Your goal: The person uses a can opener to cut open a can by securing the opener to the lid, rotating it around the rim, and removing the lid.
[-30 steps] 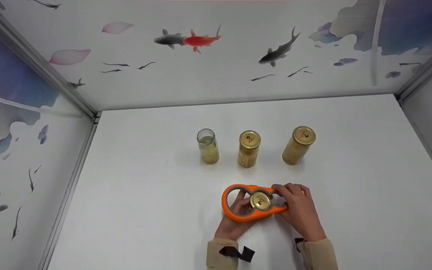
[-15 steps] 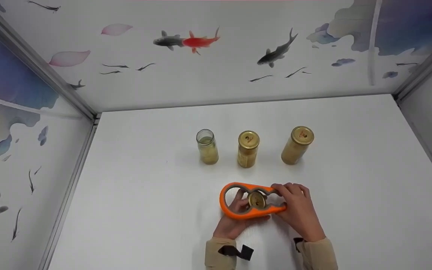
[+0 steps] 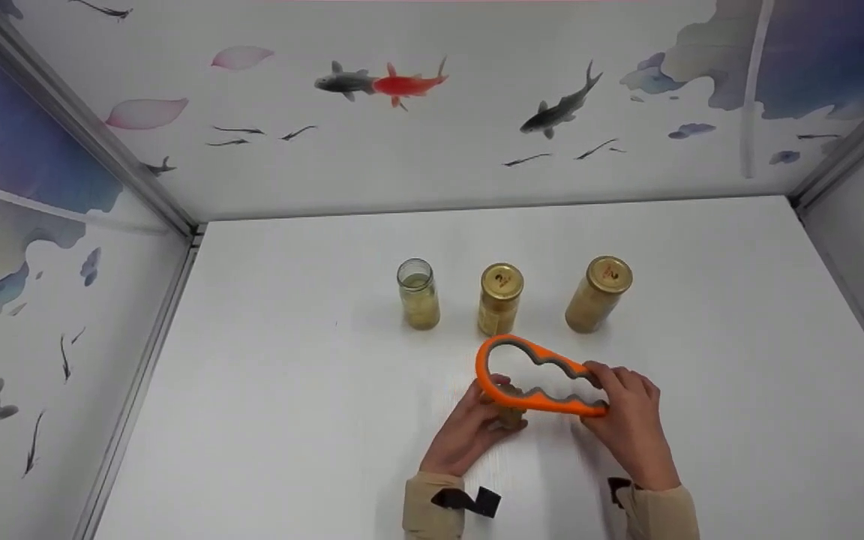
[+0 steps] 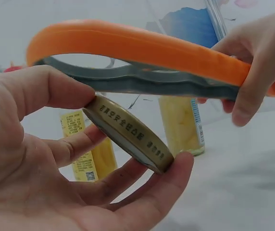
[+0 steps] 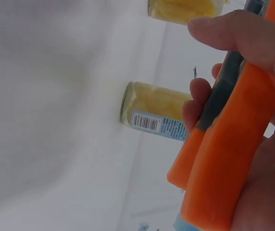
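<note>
My left hand (image 3: 462, 431) pinches a gold metal jar lid (image 4: 128, 129) between thumb and fingertips. Held on a tilt, the lid has printed characters along its rim. My right hand (image 3: 631, 412) grips the handle ends of an orange jar opener (image 3: 556, 403) with a wavy grey lining. In the head view the opener's looped end overlaps the lid and partly hides it; the left wrist view has the opener above the lid, its inside holding nothing. Beyond the hands stands a lidless glass jar (image 3: 421, 306) with pale yellow contents.
Two jars with gold lids stand upright on the white table (image 3: 274, 375): a middle jar (image 3: 497, 313) just past the opener's loop and a right jar (image 3: 591, 304). White panels (image 3: 432, 165) printed with fish close off the back and left side.
The lid was inside the opener; the opener has moved up and right, off the lid. My left hand keeps the lid and has turned it. The jars have stayed put.
</note>
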Demonstrator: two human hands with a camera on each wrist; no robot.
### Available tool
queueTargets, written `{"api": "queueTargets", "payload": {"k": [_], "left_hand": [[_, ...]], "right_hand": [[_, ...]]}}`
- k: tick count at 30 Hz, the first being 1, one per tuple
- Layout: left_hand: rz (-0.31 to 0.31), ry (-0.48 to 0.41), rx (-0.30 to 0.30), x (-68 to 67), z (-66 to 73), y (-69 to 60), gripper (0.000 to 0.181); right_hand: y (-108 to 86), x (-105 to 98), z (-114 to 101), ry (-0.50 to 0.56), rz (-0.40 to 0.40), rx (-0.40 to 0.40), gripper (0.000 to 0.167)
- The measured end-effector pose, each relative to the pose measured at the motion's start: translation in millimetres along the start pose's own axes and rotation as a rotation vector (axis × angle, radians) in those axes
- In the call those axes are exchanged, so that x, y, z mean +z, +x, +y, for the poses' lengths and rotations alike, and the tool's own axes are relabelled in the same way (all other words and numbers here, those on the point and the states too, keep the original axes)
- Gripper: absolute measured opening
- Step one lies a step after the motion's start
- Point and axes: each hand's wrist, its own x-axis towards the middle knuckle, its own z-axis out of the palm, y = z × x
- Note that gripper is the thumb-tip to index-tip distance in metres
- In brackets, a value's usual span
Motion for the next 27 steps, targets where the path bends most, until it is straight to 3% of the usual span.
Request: {"api": "queueTargets", "payload": {"k": [3,10,19,22,27], "left_hand": [[0.046,0.021,0.034,-7.6,-8.9,4.1,0.035],[0.046,0.136,-0.008,-18.4,5.3,2.9,0.041],[0.235,0.299,0.021,-28.9,26.8,10.8,0.043],[0.303,0.402,0.023,-29.3,40.0,12.4,0.040],[0.388,0.666,0.030,-32.6,61.1,14.4,0.039]], "right_hand": [[-3.0,-4,5,-0.013,0.038,0.000,0.057],[-6.9,-13,13,-0.029,0.056,0.049,0.057],[-7.1,-19,15,-0.039,0.013,0.113,0.056],[-6.8,-21,14,-0.038,-0.025,0.146,0.056],[-6.3,-20,14,-0.037,0.001,0.145,0.056]]}}
